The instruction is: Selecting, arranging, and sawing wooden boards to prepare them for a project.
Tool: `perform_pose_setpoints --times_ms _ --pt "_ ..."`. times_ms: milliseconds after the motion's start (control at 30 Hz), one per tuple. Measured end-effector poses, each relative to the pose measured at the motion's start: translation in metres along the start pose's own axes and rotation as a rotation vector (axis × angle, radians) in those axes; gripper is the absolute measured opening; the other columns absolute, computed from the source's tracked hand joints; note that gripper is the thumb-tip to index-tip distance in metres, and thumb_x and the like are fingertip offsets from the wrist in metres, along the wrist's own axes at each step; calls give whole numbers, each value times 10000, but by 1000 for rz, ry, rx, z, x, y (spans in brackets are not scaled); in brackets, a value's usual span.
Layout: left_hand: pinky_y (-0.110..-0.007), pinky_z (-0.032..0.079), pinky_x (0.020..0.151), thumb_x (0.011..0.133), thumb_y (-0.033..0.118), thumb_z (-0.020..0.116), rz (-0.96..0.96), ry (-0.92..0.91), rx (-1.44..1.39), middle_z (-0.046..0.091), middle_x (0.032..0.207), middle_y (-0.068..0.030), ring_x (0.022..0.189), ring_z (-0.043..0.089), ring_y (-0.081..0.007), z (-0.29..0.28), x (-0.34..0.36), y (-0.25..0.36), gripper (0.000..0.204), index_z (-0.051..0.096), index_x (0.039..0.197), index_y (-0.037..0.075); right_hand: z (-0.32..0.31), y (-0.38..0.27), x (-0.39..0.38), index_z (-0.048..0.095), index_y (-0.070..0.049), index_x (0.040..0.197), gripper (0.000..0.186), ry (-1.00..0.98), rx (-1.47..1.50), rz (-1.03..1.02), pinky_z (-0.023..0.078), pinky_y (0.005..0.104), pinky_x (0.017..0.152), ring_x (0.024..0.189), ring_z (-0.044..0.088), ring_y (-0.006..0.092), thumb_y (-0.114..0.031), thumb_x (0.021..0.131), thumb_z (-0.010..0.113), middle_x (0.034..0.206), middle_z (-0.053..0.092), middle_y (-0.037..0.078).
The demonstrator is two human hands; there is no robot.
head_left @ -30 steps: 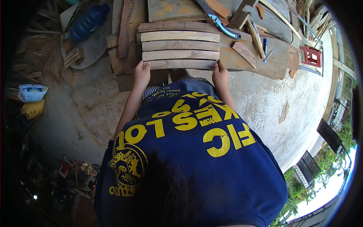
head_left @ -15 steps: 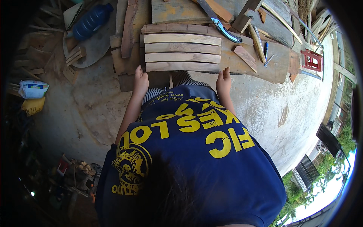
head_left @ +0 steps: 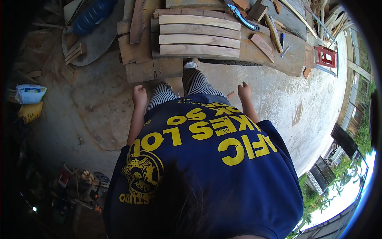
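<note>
My left hand [head_left: 139, 96] hangs below the bench's front edge, beside my striped trouser leg. Its fingers are loosely bent and nothing shows in them. On the other side of my legs, my right hand [head_left: 244, 91] is also empty, with fingers slightly bent and a little apart. Neither hand touches the bench. Ahead of them, several pale wooden slats [head_left: 199, 39] lie side by side on the worn wooden workbench [head_left: 292, 65], narrow gaps between them. A darker wood strip [head_left: 191, 12] runs along their far side.
Right of the slats lie a folding saw [head_left: 242, 18] with a blue handle, a wood offcut [head_left: 262, 47], a blue marker [head_left: 282, 39] and a wooden stick [head_left: 273, 34]. A red plastic stool [head_left: 326, 57] stands right. Far left are a blue water jug [head_left: 93, 18] and bags [head_left: 31, 94].
Both hands have drawn back from the slats' near corners and dropped toward my sides. The bench sits farther up in view, and more of my striped trousers and a foot show.
</note>
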State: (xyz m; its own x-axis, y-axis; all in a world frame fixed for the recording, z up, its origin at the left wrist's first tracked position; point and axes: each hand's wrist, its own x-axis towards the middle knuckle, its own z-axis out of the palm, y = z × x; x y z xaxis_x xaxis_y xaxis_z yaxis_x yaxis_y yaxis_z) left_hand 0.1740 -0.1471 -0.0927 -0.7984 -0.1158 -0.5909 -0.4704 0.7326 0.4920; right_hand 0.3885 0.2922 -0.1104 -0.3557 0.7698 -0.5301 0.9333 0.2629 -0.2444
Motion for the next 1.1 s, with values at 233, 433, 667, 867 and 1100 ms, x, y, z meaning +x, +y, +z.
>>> perform_pose_setpoints --times_ms 233,433,667,867,1100 --pt "-370 475 766 815 137 601 114 48 54 615 908 -156 855 600 -287 -46 10 -109 229 585 987 -13 88 86 -152 644 -27 1054 288 -76 146 123 476 322 779 868 637 219 -190 828 568 952 679 133" --pt "-376 472 793 831 164 570 21 17 146 632 958 -165 899 612 -301 -72 9 -226 243 594 997 -12 135 99 -238 651 -32 977 316 -379 -172 -29 481 366 757 830 633 275 -295 819 574 919 672 132" --pt "-421 455 842 788 199 527 -246 -431 513 608 1057 -246 999 586 -381 -74 -7 -386 382 582 1091 -26 138 73 -248 647 -14 906 338 -268 -184 -96 478 408 750 833 622 342 -324 836 531 884 651 190" --pt "-407 463 831 802 199 527 -146 -389 301 620 1047 -227 987 599 -363 -74 -6 -370 362 595 1086 -14 125 36 -245 644 1 846 380 -194 -173 -142 475 444 744 837 614 399 -349 852 495 855 633 240" --pt "-372 467 814 854 184 507 -21 -211 20 627 1009 -180 962 604 -309 -71 -16 -302 283 582 1065 10 140 23 -218 613 40 847 399 -69 -241 -201 479 491 710 786 603 452 -324 871 452 816 615 289"
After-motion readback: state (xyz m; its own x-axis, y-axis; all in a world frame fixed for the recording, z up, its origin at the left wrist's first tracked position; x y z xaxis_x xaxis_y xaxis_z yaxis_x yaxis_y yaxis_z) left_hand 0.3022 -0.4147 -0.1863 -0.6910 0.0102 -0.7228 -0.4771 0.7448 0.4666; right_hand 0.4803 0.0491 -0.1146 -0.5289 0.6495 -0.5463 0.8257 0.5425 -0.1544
